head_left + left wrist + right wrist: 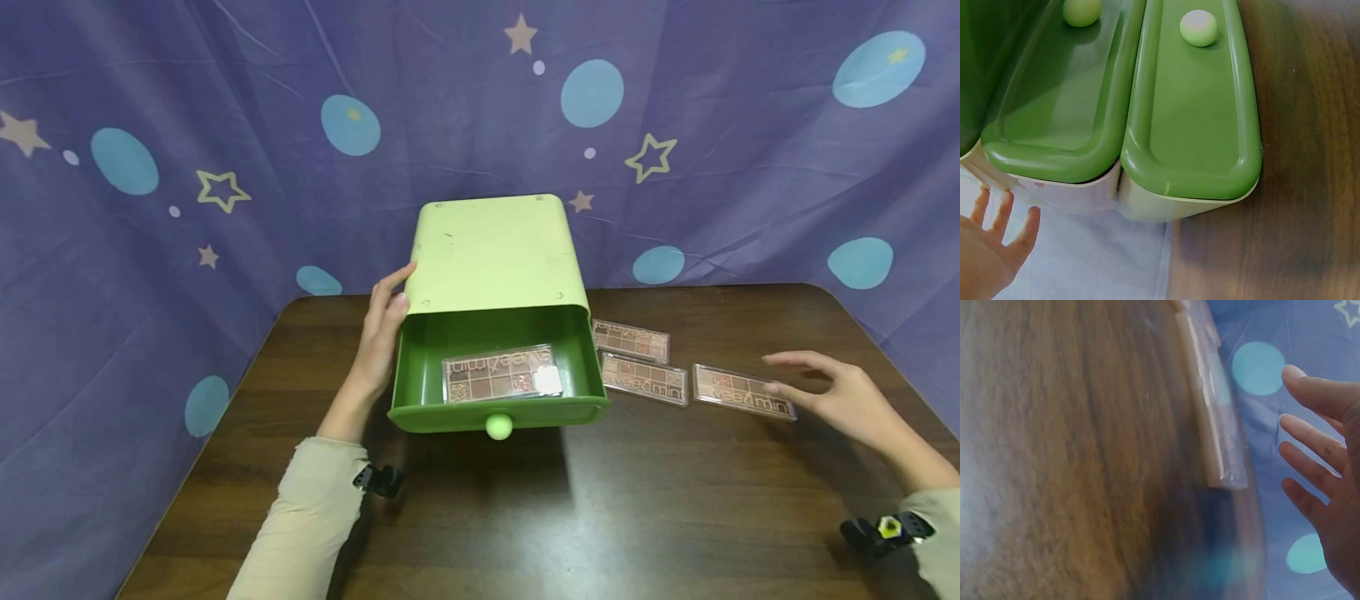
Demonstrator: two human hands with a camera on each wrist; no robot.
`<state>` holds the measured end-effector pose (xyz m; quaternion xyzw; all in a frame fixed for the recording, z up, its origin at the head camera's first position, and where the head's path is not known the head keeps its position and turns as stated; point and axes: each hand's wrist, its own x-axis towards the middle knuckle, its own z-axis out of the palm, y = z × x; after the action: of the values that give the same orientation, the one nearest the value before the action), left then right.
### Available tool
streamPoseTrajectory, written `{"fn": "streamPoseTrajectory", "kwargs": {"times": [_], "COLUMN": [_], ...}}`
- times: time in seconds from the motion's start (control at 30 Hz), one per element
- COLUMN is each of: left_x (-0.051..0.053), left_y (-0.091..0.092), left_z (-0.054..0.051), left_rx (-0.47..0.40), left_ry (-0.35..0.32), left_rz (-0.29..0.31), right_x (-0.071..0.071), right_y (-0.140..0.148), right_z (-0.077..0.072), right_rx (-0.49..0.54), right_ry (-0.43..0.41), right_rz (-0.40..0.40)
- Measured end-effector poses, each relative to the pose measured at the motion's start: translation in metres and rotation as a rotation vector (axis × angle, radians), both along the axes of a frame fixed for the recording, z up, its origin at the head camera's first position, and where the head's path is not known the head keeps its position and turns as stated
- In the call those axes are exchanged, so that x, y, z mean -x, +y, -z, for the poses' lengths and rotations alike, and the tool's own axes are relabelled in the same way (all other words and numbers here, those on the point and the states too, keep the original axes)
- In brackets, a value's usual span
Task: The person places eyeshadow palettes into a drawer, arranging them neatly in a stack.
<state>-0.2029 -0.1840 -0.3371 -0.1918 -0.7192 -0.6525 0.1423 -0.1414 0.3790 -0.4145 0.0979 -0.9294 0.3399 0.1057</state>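
A light-green drawer cabinet (495,254) stands on the table with its top green drawer (498,415) pulled out. Inside that drawer lies an eyeshadow palette (498,377) with a clear lid. My left hand (378,342) rests against the cabinet's left side, fingers extended. Two palettes (630,342) (645,379) lie on the table to the right of the cabinet. Farther right is a third palette (735,392), with my right hand (847,400) hovering over its right end, thumb and fingers apart. In the right wrist view, the hand (1329,450) holds nothing.
Below the pulled-out drawer, two closed drawer fronts (1191,106) with round knobs show in the left wrist view. The brown wooden table (480,533) ends at a purple curtain (465,100) with stars and dots behind it.
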Motion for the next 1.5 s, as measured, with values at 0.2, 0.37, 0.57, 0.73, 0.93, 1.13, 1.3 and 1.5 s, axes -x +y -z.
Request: {"fn": "streamPoseTrajectory", "kwargs": {"times": [0.2,0.37,0.57,0.73,0.93,1.13,1.3,1.5], "left_x": [-0.002,-0.002,-0.001,0.0,0.0,-0.001,-0.002,-0.001], "left_y": [0.001,0.002,0.002,0.002,0.001,0.001,0.001,-0.001], "left_z": [-0.001,-0.001,-0.001,-0.001,-0.001,-0.001,-0.001,0.0], "left_rx": [0.003,0.001,0.003,-0.001,0.002,-0.001,0.001,0.006], "left_ry": [-0.001,-0.007,-0.002,0.002,0.007,-0.005,-0.008,-0.008], "left_rz": [-0.001,-0.003,-0.001,0.002,-0.002,-0.005,-0.002,-0.007], "right_x": [0.01,0.015,0.022,0.024,0.025,0.022,0.017,0.015], "right_y": [0.008,0.007,0.002,-0.004,-0.011,-0.013,-0.014,-0.018], "right_z": [0.013,0.021,0.027,0.029,0.026,0.025,0.023,0.015], "right_rx": [-0.035,-0.082,-0.096,-0.117,-0.149,-0.169,-0.15,-0.155], "right_ry": [-0.031,-0.075,-0.023,-0.067,-0.156,-0.107,-0.063,-0.039], "right_rz": [-0.054,-0.082,-0.141,-0.17,-0.147,-0.121,-0.108,-0.093]}}
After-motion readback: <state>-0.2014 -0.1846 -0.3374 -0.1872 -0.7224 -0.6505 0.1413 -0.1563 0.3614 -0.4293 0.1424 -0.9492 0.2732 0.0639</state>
